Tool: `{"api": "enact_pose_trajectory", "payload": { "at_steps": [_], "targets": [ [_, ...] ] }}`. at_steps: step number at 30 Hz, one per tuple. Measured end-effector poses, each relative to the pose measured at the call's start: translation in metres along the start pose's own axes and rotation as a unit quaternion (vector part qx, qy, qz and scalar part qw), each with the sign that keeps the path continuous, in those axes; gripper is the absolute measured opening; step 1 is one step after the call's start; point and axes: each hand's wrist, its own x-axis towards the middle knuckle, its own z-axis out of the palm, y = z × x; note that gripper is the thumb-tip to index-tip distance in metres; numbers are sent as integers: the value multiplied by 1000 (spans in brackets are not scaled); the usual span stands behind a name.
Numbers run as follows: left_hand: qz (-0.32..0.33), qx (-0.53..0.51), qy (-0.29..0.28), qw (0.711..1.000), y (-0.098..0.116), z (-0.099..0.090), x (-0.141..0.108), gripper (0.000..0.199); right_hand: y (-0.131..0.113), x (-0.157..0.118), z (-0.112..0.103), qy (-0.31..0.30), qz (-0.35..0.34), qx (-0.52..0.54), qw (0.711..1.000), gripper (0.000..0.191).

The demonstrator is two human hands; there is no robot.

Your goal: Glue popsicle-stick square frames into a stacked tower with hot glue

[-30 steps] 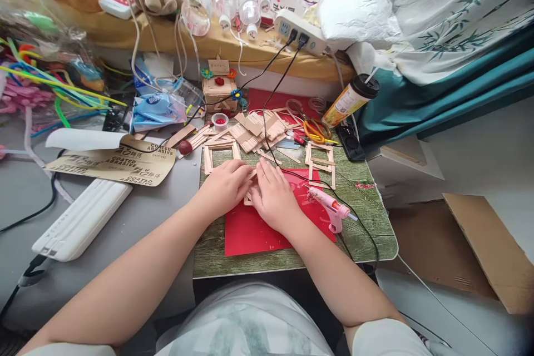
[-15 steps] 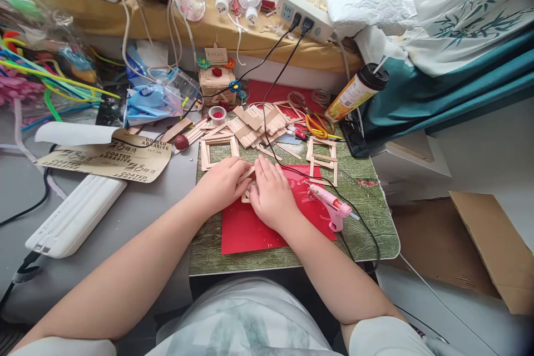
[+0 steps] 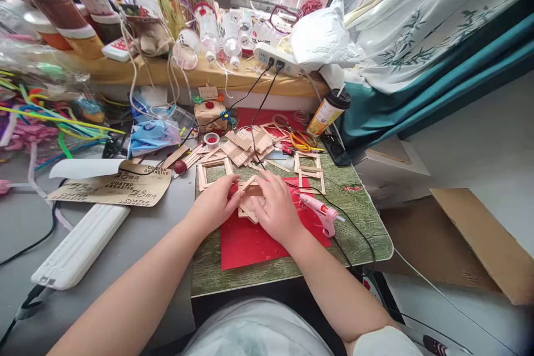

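Widened the gap between left hand [image 3: 217,203] and right hand [image 3: 276,207] since half a second earlier, baring more of the craft-stick frame [image 3: 248,213], slanted between the two over a red sheet [image 3: 252,250]. Curls the left hand's fingers loosely, thumb tip by the frame's left edge, with any grip impossible to tell; drapes the right hand, half open, across the frame's right part, with any pinch beneath hidden, near a pink glue gun [image 3: 319,208].

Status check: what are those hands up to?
Left hand and right hand on stick frame, over red paper. Glue gun lying to the right. Possibly in the way: black cord by right hand.
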Motion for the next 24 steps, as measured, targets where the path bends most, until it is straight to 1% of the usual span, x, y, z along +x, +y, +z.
{"api": "enact_pose_trajectory", "payload": {
  "at_steps": [2, 4, 7, 9, 12, 15, 18, 20, 24],
  "targets": [
    [-44, 9, -5, 999, 3, -7, -2, 44, 4, -13, -6, 40, 42, 37, 998, 56],
    [-80, 31, -24, 996, 5, -15, -4, 40, 11, -27, -8, 56, 106, 79, 990, 62],
    [-104, 45, -58, 992, 10, -23, -6, 41, 20, -43, -5, 24, 222, 171, 960, 67],
    [-100, 29, -70, 992, 12, -24, -7, 41, 24, -47, -2, -1, 265, 251, 931, 66],
    [-92, -25, -78, 992, 14, -22, -9, 43, 26, -46, 3, -11, 270, 354, 895, 63],
    [-87, -88, -75, 989, 12, -18, -9, 47, 24, -45, 8, -1, 275, 402, 873, 60],
    [-87, -149, -67, 983, 7, -13, -8, 49, 23, -47, 16, 35, 282, 419, 862, 60],
    [-103, -188, -61, 975, 3, -9, -7, 50, 22, -49, 21, 64, 275, 427, 859, 59],
    [-128, -291, -67, 946, -5, -1, -4, 56, 20, -53, 27, 100, 258, 431, 859, 54]
  ]
}}
